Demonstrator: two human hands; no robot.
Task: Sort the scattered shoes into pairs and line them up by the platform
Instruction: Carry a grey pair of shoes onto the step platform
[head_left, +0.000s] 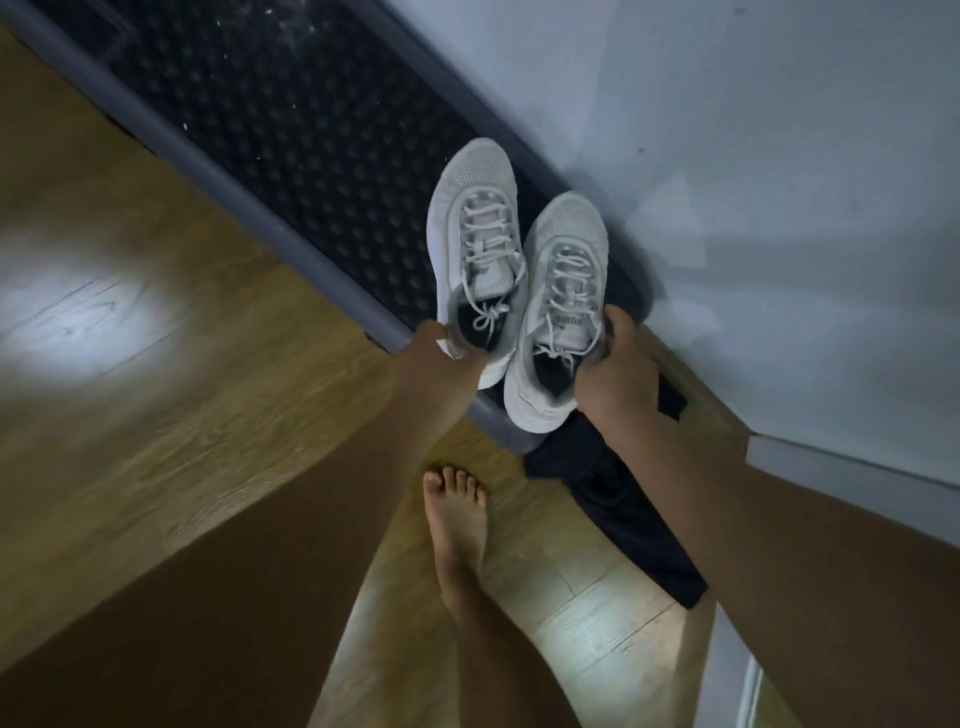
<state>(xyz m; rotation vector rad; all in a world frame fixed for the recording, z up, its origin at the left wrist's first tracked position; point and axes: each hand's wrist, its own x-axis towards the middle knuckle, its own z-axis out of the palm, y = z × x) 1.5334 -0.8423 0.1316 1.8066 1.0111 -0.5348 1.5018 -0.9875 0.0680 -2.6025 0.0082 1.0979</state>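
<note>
Forearms (260, 545) reach past a bare foot (457, 525) and a dark cloth (623, 509) on the floor (156, 312). The left hand (441, 358) pinches the heel of one white sneaker (475, 228). The right hand (618, 374) curls round the heel of its mate (563, 270), and both shoes hang over the platform (291, 130) edge. Heel-only holds could slip, dropping them crooked onto the cloth.

1. Two white mesh lace-up sneakers, side by side, toes far, over the near right end of item 2. Left white sneaker (475, 234): heel held by bare left grip (439, 358). Right white sneaker (563, 280): heel collar held by bare right grip (618, 374).
2. Dark dimpled platform with grey rounded rim (291, 119), along pale wall (727, 130).
3. Wood-plank floor (156, 312): bare foot (457, 525), near; dark navy cloth (634, 525), just right of it.
</note>
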